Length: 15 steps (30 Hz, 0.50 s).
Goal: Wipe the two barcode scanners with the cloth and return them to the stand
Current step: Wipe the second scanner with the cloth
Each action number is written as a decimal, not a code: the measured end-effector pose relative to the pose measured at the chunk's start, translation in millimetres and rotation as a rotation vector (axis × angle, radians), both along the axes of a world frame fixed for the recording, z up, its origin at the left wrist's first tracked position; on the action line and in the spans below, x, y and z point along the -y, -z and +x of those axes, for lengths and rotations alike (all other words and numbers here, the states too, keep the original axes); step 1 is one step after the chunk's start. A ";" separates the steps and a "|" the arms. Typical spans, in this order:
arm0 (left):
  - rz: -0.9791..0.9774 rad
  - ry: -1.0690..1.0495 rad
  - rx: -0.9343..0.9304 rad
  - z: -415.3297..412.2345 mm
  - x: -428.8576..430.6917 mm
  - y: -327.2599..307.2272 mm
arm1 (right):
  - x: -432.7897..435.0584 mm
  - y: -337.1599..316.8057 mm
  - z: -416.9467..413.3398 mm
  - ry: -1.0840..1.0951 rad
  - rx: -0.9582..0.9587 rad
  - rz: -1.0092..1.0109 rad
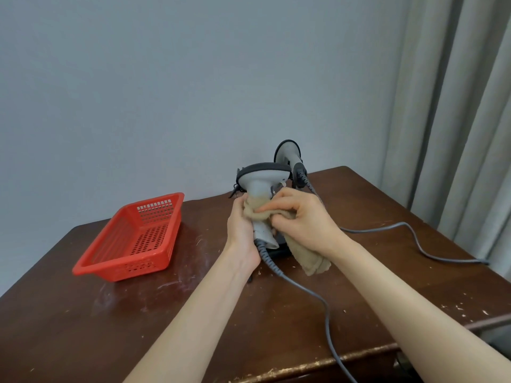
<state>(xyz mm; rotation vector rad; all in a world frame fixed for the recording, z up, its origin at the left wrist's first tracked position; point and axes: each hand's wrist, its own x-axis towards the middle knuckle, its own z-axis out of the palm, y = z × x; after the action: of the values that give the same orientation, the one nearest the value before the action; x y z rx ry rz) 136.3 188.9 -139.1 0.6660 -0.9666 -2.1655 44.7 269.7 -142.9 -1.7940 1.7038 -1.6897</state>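
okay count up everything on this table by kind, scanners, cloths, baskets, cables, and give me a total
Barcode scanners: 2, one held, one on the stand
Cloth: 1, beige, in the right hand against the scanner that the left hand holds
Basket: 1, red
Cables: 2, grey
Total: 6

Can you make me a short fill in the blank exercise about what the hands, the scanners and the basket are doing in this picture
1. The right hand rubs a beige ____ around the handle of the held scanner.
2. The left hand grips that scanner's ____.
3. The second scanner sits behind it, on the ____.
4. The plastic basket on the table is coloured ____.

Missing words: cloth; handle; stand; red
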 end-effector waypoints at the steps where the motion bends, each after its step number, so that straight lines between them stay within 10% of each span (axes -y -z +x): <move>1: -0.017 -0.018 0.040 -1.1 -1.4 1.1 | 3.7 -1.2 -5.1 0.050 0.016 -0.010; 15: 0.042 0.004 0.004 0.8 11.8 7.8 | -7.1 7.9 1.1 -0.063 0.071 0.046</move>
<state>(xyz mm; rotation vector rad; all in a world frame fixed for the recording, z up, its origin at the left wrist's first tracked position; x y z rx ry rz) 137.1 177.1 -146.8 0.6887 -0.9278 -2.1938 45.8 276.8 -150.8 -1.7275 1.6270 -1.6541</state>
